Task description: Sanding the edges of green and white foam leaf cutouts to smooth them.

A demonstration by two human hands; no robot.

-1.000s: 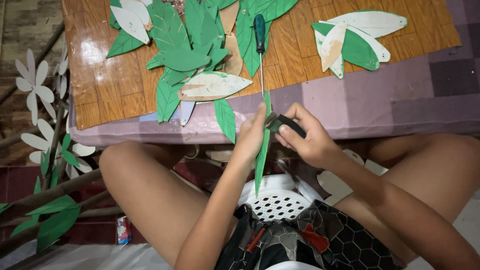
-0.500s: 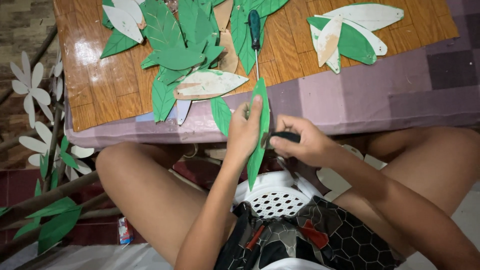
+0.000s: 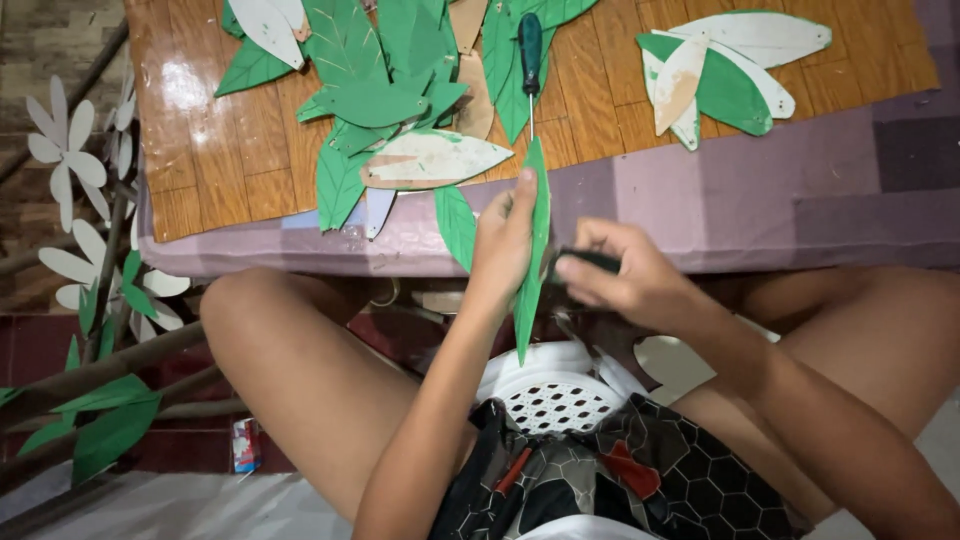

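Since the earlier frames, left hand [image 3: 505, 240] has turned the long green leaf cutout [image 3: 533, 250] upright, its tip now just below the screwdriver [image 3: 530, 62] on the wooden board [image 3: 210, 150]; judged, trimming continues. Left fingers are closed, pinching the leaf edge. Right hand [image 3: 625, 280], beside the leaf, is curled around a dark tool [image 3: 580, 262], probably scissors.

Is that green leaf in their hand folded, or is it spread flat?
Folded, it seems: the green leaf in the left hand shows as a narrow strip, far slimmer than the leaves spread flat on the table.
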